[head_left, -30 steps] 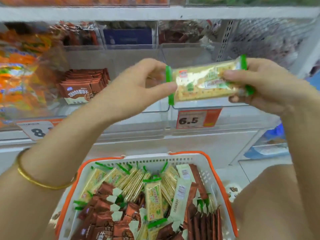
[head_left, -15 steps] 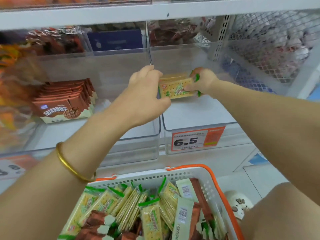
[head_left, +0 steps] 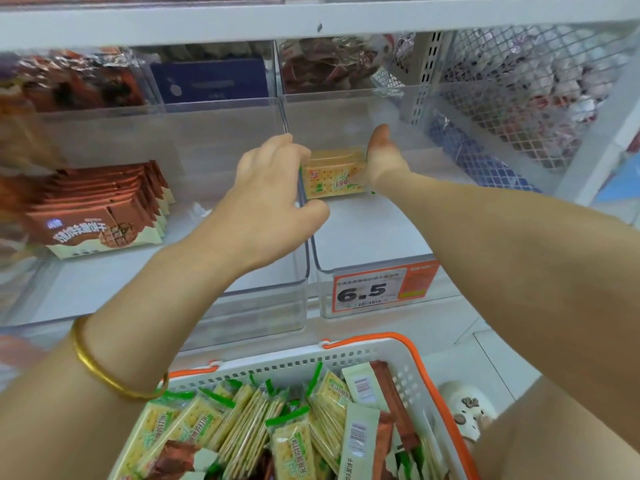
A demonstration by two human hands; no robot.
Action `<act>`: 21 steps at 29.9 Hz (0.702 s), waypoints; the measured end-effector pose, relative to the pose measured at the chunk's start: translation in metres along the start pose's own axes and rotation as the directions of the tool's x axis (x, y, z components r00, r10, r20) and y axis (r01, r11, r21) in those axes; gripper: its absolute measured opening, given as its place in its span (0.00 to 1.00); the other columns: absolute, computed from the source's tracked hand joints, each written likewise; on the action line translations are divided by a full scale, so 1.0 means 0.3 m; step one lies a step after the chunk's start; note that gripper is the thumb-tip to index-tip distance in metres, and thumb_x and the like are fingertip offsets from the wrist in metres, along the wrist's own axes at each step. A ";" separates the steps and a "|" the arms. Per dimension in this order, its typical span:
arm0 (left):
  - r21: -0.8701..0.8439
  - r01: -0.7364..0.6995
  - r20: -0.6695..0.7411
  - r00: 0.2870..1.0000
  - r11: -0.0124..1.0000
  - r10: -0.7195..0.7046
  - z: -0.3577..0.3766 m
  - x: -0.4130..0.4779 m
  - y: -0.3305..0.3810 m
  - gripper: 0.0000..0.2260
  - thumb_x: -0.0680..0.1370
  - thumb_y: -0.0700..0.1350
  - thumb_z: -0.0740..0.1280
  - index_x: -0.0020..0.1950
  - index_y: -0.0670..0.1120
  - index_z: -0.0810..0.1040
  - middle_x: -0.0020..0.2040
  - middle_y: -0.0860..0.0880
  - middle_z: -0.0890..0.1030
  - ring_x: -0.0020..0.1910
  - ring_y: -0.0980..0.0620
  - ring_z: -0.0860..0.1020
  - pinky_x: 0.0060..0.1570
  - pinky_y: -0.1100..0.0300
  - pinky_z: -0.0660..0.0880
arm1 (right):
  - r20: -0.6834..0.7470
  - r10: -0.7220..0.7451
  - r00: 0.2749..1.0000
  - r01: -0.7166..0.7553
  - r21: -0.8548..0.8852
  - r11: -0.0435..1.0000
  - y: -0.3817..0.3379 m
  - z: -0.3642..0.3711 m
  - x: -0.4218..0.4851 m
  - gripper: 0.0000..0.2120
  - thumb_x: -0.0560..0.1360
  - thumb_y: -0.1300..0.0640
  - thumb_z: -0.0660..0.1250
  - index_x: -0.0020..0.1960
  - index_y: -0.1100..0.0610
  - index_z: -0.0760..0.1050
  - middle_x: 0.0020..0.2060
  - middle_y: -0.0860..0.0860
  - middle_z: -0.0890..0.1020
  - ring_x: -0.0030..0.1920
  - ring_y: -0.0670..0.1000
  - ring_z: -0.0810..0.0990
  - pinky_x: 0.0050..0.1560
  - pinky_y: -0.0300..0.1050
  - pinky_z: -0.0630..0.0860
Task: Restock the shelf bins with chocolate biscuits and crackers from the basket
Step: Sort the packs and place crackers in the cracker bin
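A green-and-yellow cracker pack (head_left: 334, 174) stands on edge deep in the clear right bin (head_left: 346, 271), the one with the 6.5 price tag (head_left: 369, 291). My left hand (head_left: 273, 199) grips its left end and my right hand (head_left: 381, 161) holds its right end, with those fingers hidden behind the pack. Brown chocolate biscuit packs (head_left: 100, 209) are stacked in the clear bin to the left. Below, the white basket with an orange rim (head_left: 398, 344) holds several cracker packs (head_left: 242, 427) and brown biscuit packs (head_left: 391, 400).
A white shelf board (head_left: 311, 19) runs close overhead. A wire mesh divider (head_left: 519, 109) closes off the right side. Behind the front bins stand more bins of dark snacks (head_left: 322, 64). A light shoe (head_left: 467, 414) shows on the floor beside the basket.
Both hands have carried the cracker pack from in front of the shelf down into the back of the right bin. The view has moved closer to the shelf.
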State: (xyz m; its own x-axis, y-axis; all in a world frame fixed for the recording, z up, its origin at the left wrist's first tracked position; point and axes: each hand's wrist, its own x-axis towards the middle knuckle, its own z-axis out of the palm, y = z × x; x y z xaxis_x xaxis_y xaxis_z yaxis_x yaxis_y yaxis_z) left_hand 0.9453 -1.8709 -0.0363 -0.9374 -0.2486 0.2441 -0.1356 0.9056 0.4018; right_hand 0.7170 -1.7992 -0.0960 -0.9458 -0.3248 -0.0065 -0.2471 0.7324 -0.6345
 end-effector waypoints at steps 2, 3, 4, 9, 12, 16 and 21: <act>0.001 -0.008 0.000 1.000 1.000 0.008 0.004 0.004 -0.003 0.27 0.76 0.46 0.64 0.73 0.47 0.61 0.76 0.50 0.55 0.74 0.50 0.51 0.69 0.55 0.54 | -0.005 0.028 1.000 -0.028 -0.092 0.995 0.005 -0.002 0.010 0.23 0.82 0.57 0.55 0.74 0.60 0.52 0.70 0.60 0.64 0.66 0.59 0.68 0.57 0.42 0.69; -0.001 -0.012 -0.002 1.000 1.000 0.012 0.005 0.005 -0.005 0.27 0.76 0.46 0.64 0.73 0.47 0.61 0.77 0.49 0.55 0.75 0.49 0.51 0.69 0.55 0.54 | -0.006 0.047 0.999 -0.047 -0.109 0.993 0.002 -0.011 0.001 0.25 0.82 0.57 0.57 0.75 0.60 0.51 0.70 0.61 0.64 0.68 0.61 0.66 0.62 0.48 0.67; -0.002 -0.013 -0.001 1.000 1.000 0.013 0.006 0.005 -0.006 0.27 0.76 0.47 0.64 0.73 0.47 0.61 0.77 0.49 0.54 0.75 0.49 0.51 0.70 0.55 0.54 | -0.016 0.056 0.998 -0.057 -0.109 0.992 -0.001 -0.021 -0.010 0.28 0.80 0.57 0.61 0.74 0.61 0.51 0.70 0.62 0.64 0.68 0.62 0.66 0.64 0.52 0.66; -0.041 -0.087 -0.135 0.987 0.995 0.081 -0.008 -0.073 0.009 0.25 0.77 0.53 0.64 0.72 0.47 0.64 0.76 0.48 0.59 0.74 0.50 0.54 0.67 0.64 0.51 | -0.130 -0.130 0.983 0.116 -0.111 0.987 -0.061 -0.154 -0.196 0.33 0.72 0.55 0.73 0.68 0.62 0.59 0.61 0.59 0.72 0.61 0.60 0.74 0.54 0.50 0.73; -0.151 -0.256 -0.345 0.919 0.955 0.192 -0.023 -0.258 0.028 0.17 0.75 0.48 0.62 0.63 0.45 0.73 0.62 0.51 0.73 0.62 0.52 0.71 0.59 0.62 0.66 | -0.180 -0.312 0.933 0.339 0.151 0.928 -0.097 -0.273 -0.523 0.14 0.72 0.58 0.72 0.46 0.53 0.66 0.38 0.51 0.74 0.38 0.52 0.80 0.31 0.42 0.73; -0.241 -0.196 -0.151 0.975 0.951 0.162 0.080 -0.537 -0.040 0.10 0.76 0.46 0.60 0.53 0.48 0.78 0.47 0.57 0.77 0.44 0.68 0.72 0.43 0.72 0.67 | 0.279 -0.406 0.870 0.307 0.337 0.890 -0.045 -0.228 -0.902 0.09 0.73 0.62 0.71 0.42 0.58 0.70 0.32 0.56 0.77 0.28 0.53 0.81 0.25 0.47 0.77; -0.052 0.095 0.240 0.967 0.994 -0.080 0.286 -0.656 -0.258 0.09 0.77 0.43 0.64 0.55 0.48 0.79 0.53 0.51 0.78 0.53 0.56 0.75 0.57 0.57 0.70 | 0.744 -0.144 0.652 0.367 -0.143 0.919 0.122 0.256 -0.924 0.09 0.76 0.57 0.68 0.53 0.60 0.76 0.41 0.53 0.80 0.39 0.52 0.80 0.40 0.45 0.78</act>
State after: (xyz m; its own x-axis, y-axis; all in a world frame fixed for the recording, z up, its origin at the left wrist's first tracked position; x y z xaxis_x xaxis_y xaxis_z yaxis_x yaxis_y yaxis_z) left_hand 1.1129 -1.8626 -0.1911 -0.9731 -0.2303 -0.0080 -0.2071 0.8588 0.4686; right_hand 0.9865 -1.7284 -0.1767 -0.4242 -0.7629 -0.4878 -0.6045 0.6397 -0.4748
